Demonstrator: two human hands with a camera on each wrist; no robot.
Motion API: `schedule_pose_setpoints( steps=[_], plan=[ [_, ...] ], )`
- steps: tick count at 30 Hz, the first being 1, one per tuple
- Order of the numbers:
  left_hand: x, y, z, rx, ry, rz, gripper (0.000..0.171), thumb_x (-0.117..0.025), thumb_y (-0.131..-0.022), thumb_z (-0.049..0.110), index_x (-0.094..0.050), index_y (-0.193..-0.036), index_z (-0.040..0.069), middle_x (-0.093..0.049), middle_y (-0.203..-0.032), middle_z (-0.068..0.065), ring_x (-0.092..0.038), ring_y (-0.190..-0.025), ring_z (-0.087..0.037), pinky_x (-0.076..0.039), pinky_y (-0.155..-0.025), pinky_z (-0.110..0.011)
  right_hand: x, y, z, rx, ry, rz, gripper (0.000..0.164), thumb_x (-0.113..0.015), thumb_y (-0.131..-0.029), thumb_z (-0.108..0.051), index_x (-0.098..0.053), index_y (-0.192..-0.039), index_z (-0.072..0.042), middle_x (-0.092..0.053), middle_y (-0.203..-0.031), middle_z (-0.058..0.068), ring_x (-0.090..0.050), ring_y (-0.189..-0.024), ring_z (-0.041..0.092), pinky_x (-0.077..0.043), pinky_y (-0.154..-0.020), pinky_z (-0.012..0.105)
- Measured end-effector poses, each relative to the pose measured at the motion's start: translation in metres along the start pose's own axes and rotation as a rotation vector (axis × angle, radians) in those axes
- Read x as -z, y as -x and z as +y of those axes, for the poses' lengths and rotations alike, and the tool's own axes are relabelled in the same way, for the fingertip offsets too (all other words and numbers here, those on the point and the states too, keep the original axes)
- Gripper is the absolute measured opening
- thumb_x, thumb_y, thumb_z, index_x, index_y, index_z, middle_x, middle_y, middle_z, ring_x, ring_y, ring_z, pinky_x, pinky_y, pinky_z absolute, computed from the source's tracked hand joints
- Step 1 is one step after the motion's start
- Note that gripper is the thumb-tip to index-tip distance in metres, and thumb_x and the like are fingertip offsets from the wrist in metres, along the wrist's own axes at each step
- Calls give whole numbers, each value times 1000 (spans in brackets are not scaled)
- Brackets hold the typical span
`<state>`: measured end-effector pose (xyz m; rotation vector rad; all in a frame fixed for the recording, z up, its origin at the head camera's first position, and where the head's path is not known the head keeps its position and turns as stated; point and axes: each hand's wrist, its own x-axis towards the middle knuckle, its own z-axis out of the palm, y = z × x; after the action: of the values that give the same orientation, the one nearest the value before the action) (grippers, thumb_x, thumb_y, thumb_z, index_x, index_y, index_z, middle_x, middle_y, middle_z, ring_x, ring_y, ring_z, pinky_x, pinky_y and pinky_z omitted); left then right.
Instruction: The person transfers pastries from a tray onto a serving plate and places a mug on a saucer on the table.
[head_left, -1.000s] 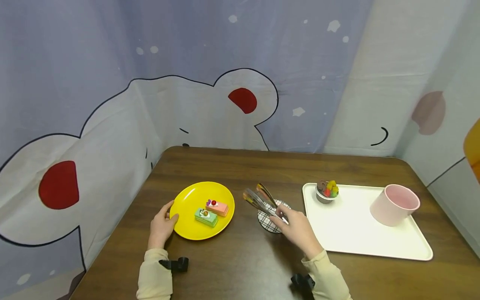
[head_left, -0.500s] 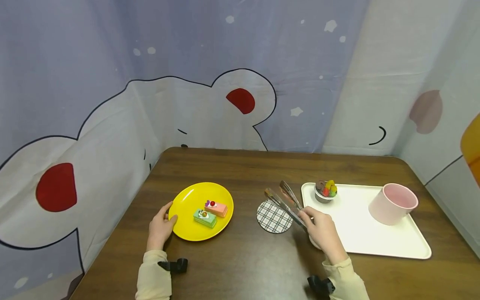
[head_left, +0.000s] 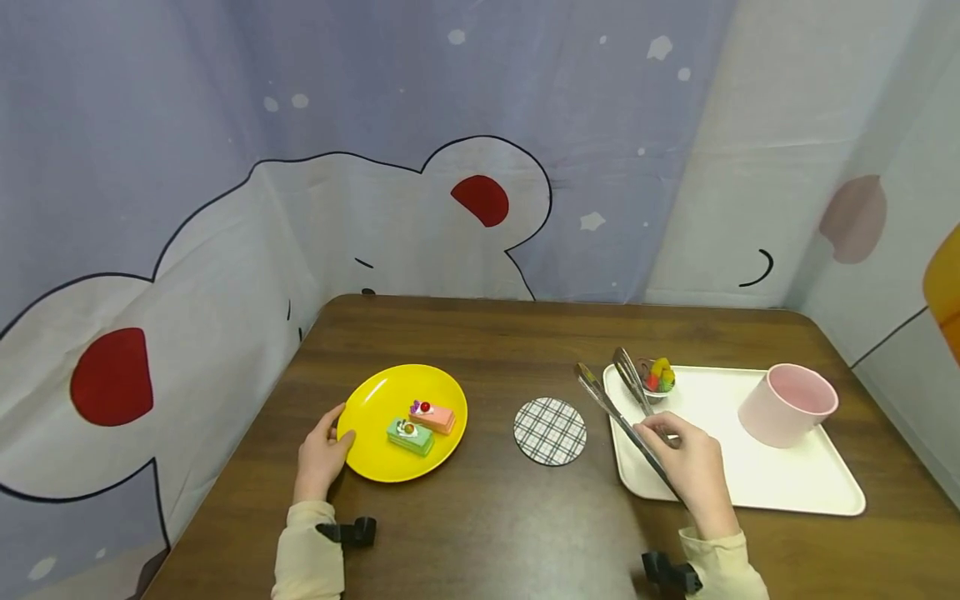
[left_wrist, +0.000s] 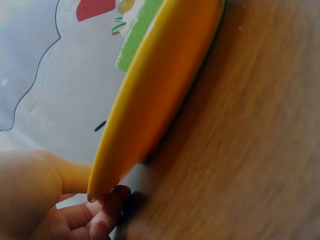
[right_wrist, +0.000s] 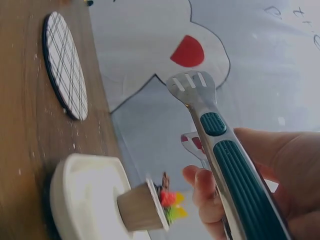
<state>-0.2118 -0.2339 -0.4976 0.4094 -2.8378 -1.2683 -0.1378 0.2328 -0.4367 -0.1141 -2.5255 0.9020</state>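
Note:
My left hand (head_left: 322, 457) pinches the left rim of a yellow plate (head_left: 367, 417), thumb on top and fingers beneath, as the left wrist view shows. Two toy cake slices lie on the plate, one green (head_left: 410, 436) and one pink (head_left: 433, 417). With my right hand (head_left: 690, 462) I hold metal tongs (right_wrist: 240, 175) with green ribbed grips; their tips are spread apart with nothing between them. They hover over the left end of a white tray (head_left: 780, 492). Close to the tips stands a small cup of colourful toy dessert (right_wrist: 145, 205), partly hidden by the tongs in the head view.
A pink cup (head_left: 783, 408) stands tilted-looking on the tray's right side. Between plate and tray lies a round checked coaster (head_left: 550, 432) on the brown wooden table (head_left: 480, 517). A patterned curtain (head_left: 390, 217) hangs behind the table.
My right hand has carried the tongs rightward from above the coaster to the tray's left end, by the dessert cup. The left hand and the plate have stayed in place.

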Motion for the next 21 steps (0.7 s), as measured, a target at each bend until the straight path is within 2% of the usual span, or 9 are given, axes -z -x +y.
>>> schedule_pose_setpoints(
  steps=[4,9,12,15,18,21],
  plan=[
    [0,0,0,-7,2,2,53,-54,-96,15,-41,-146,6,-54,-93,-16,-48,-75,-20,-38,-67,-28,6,1,8,-42,22,45,7,-78,-80,-16,-74,-80,-11,-73,-77,11,-52,-60,-3,-39,-55,22],
    [0,-1,0,0,8,-5,53,-54,-96,15,-40,-146,6,-53,-94,-16,-49,-77,-21,-38,-67,-28,14,2,21,-121,45,108,10,-79,-78,-16,-74,-80,-8,-72,-77,16,-44,-55,-4,-35,-53,23],
    [0,0,0,3,11,-9,53,-54,-96,15,-40,-146,6,-53,-94,-16,-49,-77,-21,-38,-67,-28,18,2,27,-167,68,131,12,-80,-77,-17,-74,-81,-7,-72,-78,17,-47,-55,3,-34,-53,26],
    [0,1,0,2,11,-8,53,-54,-96,15,-40,-146,6,-53,-94,-16,-49,-77,-21,-39,-67,-28,22,4,34,-200,88,141,13,-79,-77,-18,-75,-82,-6,-72,-81,21,-58,-59,21,-35,-55,29],
    [0,0,0,-5,10,-6,53,-54,-96,15,-40,-146,6,-54,-94,-17,-50,-76,-21,-39,-67,-27,25,5,40,-214,100,148,15,-80,-76,-18,-75,-84,-6,-72,-83,23,-65,-71,37,-37,-57,32],
    [0,0,0,-5,10,-6,53,-54,-96,14,-39,-147,6,-55,-95,-17,-49,-75,-20,-39,-66,-26,27,5,45,-228,112,130,16,-79,-76,-19,-75,-85,-6,-72,-84,23,-66,-77,40,-38,-58,34]
  ],
)
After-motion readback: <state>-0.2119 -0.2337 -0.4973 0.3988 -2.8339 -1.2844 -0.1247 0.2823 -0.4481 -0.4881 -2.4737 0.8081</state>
